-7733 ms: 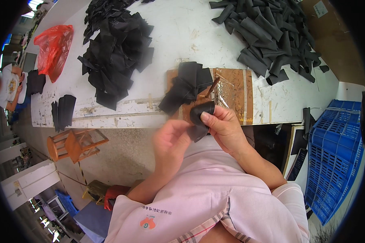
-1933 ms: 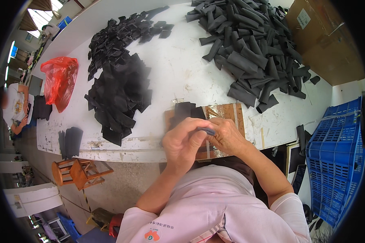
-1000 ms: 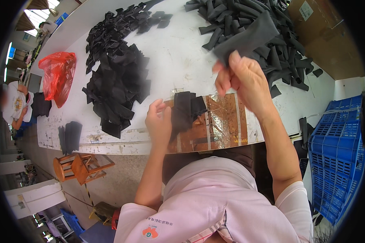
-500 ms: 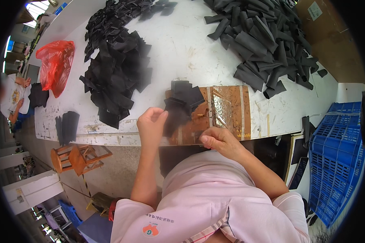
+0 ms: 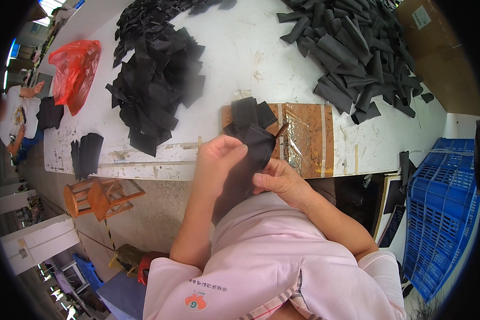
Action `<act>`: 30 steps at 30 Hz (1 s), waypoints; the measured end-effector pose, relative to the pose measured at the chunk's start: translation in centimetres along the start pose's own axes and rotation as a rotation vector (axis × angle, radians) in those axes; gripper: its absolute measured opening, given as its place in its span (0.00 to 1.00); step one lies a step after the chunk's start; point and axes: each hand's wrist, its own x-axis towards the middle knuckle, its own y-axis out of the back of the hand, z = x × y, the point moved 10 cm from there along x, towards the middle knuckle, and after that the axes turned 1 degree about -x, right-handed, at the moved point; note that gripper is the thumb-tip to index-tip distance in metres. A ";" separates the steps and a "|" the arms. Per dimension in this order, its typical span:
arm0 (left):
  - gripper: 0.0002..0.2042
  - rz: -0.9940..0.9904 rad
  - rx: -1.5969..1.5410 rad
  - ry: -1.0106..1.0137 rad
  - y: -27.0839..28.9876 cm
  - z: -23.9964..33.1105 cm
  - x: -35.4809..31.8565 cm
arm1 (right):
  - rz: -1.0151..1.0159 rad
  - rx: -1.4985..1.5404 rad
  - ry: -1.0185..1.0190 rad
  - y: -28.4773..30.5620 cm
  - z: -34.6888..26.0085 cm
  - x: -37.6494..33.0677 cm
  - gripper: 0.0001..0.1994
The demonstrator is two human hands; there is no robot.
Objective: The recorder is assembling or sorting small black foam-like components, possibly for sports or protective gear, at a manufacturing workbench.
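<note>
A black fabric piece (image 5: 255, 150) with a stitched edge spans the gap between my hands at the table's front edge. My left hand (image 5: 218, 159) pinches its left side between thumb and fingers. My right hand (image 5: 284, 183) grips its lower right side, thumb on top and the other fingers partly hidden. A narrow, pointed brown thing (image 5: 282, 129) shows at the piece's right corner; I cannot make out what it is. Just beyond, a few more black pieces (image 5: 245, 111) lie on a taped cardboard sheet (image 5: 309, 140).
Flat black pieces are heaped at left (image 5: 149, 90), rolled ones at right (image 5: 352, 58). A red plastic bag (image 5: 74, 74) lies at far left. A cardboard box (image 5: 437, 53) stands behind a blue crate (image 5: 440, 208) at right. A wooden stool (image 5: 101, 197) and another person (image 5: 18, 117) are at left.
A black fabric piece is now spread between my hands, nearer to me. My left hand has moved right and up. My right hand has closed on the piece.
</note>
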 end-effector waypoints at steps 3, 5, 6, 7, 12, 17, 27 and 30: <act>0.03 -0.030 0.012 0.022 -1.7 -0.4 -1.2 | 0.007 0.175 -0.047 0.3 0.4 -1.0 0.14; 0.10 -0.031 -0.237 0.054 -2.7 -0.9 -2.4 | 0.002 0.255 -0.066 0.3 0.4 -1.9 0.11; 0.10 -0.038 -0.240 0.060 -2.8 -1.3 -3.0 | 0.054 0.386 0.001 0.4 -0.6 -2.6 0.10; 0.12 -0.071 -0.307 0.048 -3.2 -1.3 -3.7 | 0.105 0.516 0.070 0.8 -1.4 -3.2 0.10; 0.14 -0.174 -0.408 0.046 -4.6 -2.0 -5.8 | 0.200 0.582 0.147 2.6 -2.1 -4.8 0.10; 0.11 -0.133 -0.278 0.065 -5.4 -1.6 -5.6 | 0.196 0.578 0.159 3.1 -2.5 -4.9 0.09; 0.04 0.036 0.076 -0.011 -3.9 -2.4 -4.9 | 0.419 -0.626 0.075 5.4 -3.5 -5.1 0.09; 0.03 0.081 0.232 -0.183 -4.2 -0.3 -4.9 | 0.766 -1.477 0.249 5.1 -8.0 -7.4 0.12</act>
